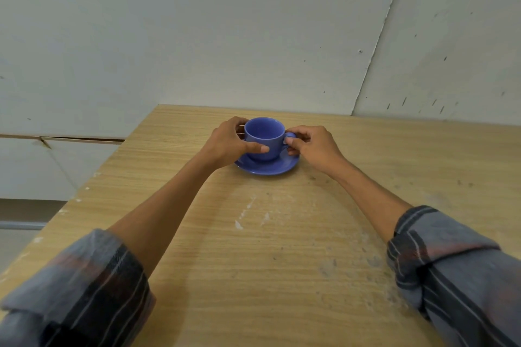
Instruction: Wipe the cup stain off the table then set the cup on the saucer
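A blue cup (265, 135) stands upright on a matching blue saucer (267, 167) near the far edge of the wooden table (282, 262). My left hand (229, 144) wraps the cup's left side, thumb across its front. My right hand (311, 144) pinches the cup's handle on the right side. The cup looks empty inside. No cloth is in view, and I see no ring-shaped stain.
White scuffs and specks mark the tabletop (248, 214) in front of the saucer and at the right (375, 262). The table's left edge (84, 191) runs diagonally, with a drop beyond it. A white wall (253, 36) stands right behind the table.
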`<state>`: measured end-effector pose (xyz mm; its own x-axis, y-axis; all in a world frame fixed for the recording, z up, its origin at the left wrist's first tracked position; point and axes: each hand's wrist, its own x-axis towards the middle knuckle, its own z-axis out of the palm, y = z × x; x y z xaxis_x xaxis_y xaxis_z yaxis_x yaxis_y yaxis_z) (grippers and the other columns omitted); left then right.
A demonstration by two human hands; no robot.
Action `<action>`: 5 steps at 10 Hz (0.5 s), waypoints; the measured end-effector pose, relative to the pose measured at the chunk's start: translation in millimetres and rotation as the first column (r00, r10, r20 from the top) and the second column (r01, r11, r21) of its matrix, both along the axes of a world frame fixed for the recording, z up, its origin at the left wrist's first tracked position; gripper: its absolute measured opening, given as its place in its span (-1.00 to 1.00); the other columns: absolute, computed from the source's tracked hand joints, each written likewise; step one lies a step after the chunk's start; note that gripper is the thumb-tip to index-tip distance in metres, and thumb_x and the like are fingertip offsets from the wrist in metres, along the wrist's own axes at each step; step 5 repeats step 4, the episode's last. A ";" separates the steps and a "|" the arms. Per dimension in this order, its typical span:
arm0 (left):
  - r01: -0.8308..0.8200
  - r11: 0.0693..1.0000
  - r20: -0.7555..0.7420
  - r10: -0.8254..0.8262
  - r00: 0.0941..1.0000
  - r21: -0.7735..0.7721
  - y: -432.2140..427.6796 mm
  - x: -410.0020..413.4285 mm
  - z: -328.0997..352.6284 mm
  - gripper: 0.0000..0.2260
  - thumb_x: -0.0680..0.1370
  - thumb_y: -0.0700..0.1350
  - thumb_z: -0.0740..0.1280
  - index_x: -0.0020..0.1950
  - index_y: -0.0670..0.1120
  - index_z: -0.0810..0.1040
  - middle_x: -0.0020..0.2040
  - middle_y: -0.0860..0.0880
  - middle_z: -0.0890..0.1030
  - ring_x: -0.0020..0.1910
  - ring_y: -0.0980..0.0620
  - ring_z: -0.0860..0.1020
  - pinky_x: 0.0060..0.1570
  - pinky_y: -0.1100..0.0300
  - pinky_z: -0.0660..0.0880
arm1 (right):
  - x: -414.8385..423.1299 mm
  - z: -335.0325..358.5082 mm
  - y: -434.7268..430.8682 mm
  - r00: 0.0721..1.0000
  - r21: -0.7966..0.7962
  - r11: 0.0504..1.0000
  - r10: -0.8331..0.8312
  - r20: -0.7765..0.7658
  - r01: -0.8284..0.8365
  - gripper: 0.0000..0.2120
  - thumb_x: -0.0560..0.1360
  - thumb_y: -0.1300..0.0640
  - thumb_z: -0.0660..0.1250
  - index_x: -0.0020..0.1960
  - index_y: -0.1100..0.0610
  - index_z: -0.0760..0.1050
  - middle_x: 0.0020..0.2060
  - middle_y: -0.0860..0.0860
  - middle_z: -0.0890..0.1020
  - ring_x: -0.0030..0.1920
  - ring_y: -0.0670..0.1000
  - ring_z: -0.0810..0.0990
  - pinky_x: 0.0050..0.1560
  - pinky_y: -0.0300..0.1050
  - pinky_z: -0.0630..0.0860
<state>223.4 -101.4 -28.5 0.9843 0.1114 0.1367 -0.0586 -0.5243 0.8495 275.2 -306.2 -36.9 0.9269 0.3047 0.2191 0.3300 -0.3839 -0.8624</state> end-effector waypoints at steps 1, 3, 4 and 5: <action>0.014 1.000 -0.004 -0.014 1.000 0.003 -0.7 0.4 1.0 -0.27 0.28 0.02 0.60 0.38 -0.07 0.40 0.25 0.03 0.56 0.19 0.03 0.54 0.02 0.18 0.53 | -2.8 2.1 0.2 1.000 -0.025 1.000 -0.005 -0.018 0.005 -0.81 0.52 0.27 0.33 0.12 0.19 0.61 -0.05 0.17 0.70 -0.20 0.05 0.67 -0.01 -0.09 0.64; 0.076 0.986 -0.113 -0.059 0.992 0.148 2.3 2.5 6.4 -0.29 0.32 0.05 0.56 0.39 -0.07 0.38 0.26 0.01 0.55 0.22 0.00 0.52 0.12 0.05 0.53 | -10.8 14.0 -3.6 0.998 -0.174 0.985 0.008 -0.067 -0.020 -0.63 0.50 0.21 0.38 0.30 0.16 0.49 -0.04 0.10 0.66 -0.06 0.12 0.68 0.14 0.04 0.58; 0.101 0.942 -0.220 -0.030 0.975 0.320 3.2 -2.9 25.5 -0.27 0.38 0.09 0.50 0.44 -0.14 0.31 0.36 -0.09 0.48 0.25 -0.05 0.49 0.25 -0.02 0.46 | -15.8 32.5 -13.0 0.997 -0.318 0.948 -0.041 -0.063 0.019 -0.50 0.45 0.14 0.43 0.36 0.12 0.42 -0.04 0.07 0.63 -0.05 0.08 0.64 0.17 0.02 0.54; 0.101 0.942 -0.220 -0.030 0.975 0.320 3.2 -2.9 25.5 -0.27 0.38 0.09 0.50 0.44 -0.14 0.31 0.36 -0.09 0.48 0.25 -0.05 0.49 0.25 -0.02 0.46 | -15.8 32.5 -13.0 0.997 -0.318 0.948 -0.041 -0.063 0.019 -0.50 0.45 0.14 0.43 0.36 0.12 0.42 -0.04 0.07 0.63 -0.05 0.08 0.64 0.17 0.02 0.54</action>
